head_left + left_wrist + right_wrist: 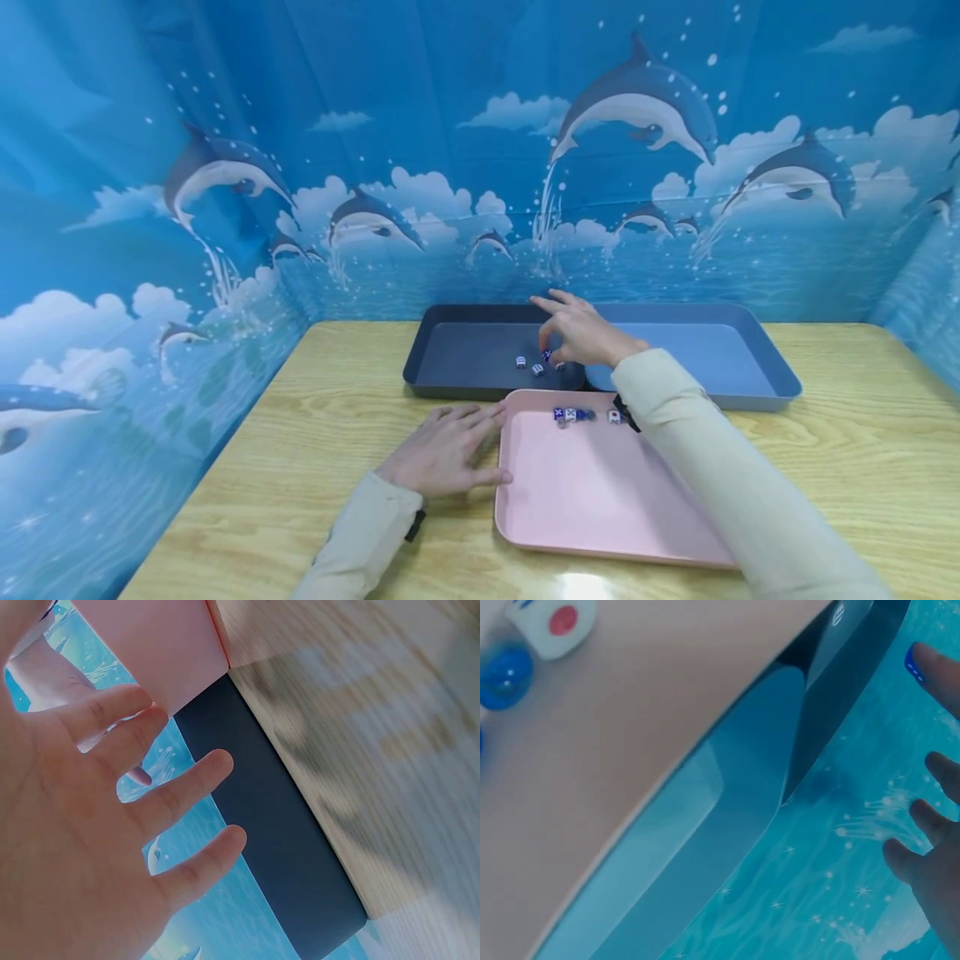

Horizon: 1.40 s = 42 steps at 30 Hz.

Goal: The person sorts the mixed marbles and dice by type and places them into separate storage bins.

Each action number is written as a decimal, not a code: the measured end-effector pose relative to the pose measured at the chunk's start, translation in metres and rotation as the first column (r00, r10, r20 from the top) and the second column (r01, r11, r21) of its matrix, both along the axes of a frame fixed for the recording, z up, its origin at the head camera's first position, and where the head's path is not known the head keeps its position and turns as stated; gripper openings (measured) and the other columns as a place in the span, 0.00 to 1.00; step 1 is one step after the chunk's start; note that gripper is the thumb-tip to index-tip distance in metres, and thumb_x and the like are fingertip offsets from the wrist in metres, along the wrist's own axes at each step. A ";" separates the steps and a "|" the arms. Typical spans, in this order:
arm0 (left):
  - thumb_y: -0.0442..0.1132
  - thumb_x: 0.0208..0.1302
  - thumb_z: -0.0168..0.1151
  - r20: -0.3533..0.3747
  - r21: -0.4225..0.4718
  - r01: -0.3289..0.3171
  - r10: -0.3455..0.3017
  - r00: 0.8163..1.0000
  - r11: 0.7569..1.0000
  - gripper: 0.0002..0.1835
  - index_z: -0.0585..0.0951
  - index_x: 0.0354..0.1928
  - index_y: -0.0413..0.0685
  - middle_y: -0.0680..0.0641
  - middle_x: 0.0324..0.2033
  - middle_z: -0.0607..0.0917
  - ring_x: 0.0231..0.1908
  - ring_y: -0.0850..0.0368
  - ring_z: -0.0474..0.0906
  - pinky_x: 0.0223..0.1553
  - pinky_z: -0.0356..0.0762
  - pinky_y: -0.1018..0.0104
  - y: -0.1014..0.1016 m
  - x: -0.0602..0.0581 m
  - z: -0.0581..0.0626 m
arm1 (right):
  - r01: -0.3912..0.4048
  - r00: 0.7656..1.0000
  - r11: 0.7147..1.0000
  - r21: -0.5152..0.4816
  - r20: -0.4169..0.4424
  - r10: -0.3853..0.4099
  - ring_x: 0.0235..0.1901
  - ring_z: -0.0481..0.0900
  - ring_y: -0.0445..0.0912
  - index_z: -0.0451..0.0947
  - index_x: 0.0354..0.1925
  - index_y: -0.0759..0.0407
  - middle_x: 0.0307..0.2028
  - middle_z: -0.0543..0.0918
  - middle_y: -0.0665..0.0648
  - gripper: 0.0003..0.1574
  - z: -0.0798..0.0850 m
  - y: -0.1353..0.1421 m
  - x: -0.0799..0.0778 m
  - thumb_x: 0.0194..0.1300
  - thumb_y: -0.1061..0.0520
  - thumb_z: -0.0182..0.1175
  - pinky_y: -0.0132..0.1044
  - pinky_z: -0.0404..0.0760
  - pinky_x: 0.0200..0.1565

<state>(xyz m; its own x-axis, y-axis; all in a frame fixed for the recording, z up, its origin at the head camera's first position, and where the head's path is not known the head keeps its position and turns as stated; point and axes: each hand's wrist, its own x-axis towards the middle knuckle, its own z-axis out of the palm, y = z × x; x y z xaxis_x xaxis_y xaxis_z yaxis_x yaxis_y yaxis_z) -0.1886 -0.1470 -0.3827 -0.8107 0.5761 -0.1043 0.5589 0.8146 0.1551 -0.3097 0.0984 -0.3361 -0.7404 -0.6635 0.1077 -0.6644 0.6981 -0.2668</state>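
Observation:
My right hand [581,329] is over the right end of the dark tray [457,340], pinching a small blue die [547,356] between thumb and forefinger while the other fingers spread. White dice [521,362] lie in that tray below it. On the left, my left hand [446,452] has its fingers extended, the fingertips right at the left rim of the pink tray [600,500]. Along the far side of the pink tray sit a blue die [558,413], a white die [571,414], blue beads [506,675] and a white die with a red dot [614,416].
A blue tray [682,354] stands behind the pink one, beside the dark tray, partly behind my right forearm. All three trays are on a wood-grain table [322,433]. A dolphin-print curtain [450,125] hangs close behind the table.

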 end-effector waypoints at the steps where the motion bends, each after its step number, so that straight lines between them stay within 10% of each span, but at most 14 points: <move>1: 0.72 0.66 0.55 0.000 -0.001 -0.001 0.001 1.000 1.000 0.46 0.62 0.79 0.55 0.51 0.76 0.63 0.71 0.43 0.65 0.68 0.60 0.35 0.000 0.000 0.000 | 0.011 1.000 1.000 0.004 -0.004 -0.011 0.76 0.42 0.70 0.89 0.34 0.55 0.76 0.57 0.70 0.06 0.000 0.000 -0.001 0.56 0.63 0.76 0.73 0.45 0.69; 42: 0.72 0.66 0.55 -0.011 -0.007 -0.010 0.010 1.000 1.000 0.46 0.61 0.79 0.57 0.51 0.76 0.62 0.71 0.43 0.65 0.69 0.60 0.36 0.001 0.001 -0.001 | 0.137 0.990 0.986 0.099 -0.036 -0.134 0.76 0.40 0.68 0.88 0.40 0.56 0.77 0.53 0.67 0.09 -0.001 -0.010 -0.021 0.60 0.59 0.75 0.71 0.42 0.71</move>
<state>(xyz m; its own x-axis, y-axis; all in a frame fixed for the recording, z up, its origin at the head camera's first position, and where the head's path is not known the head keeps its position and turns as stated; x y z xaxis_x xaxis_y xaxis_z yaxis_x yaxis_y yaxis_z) -0.1873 -0.1465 -0.3840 -0.8173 0.5676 -0.0990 0.5528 0.8210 0.1431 -0.3302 0.0889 -0.3373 -0.8215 -0.5662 0.0683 -0.5687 0.8043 -0.1723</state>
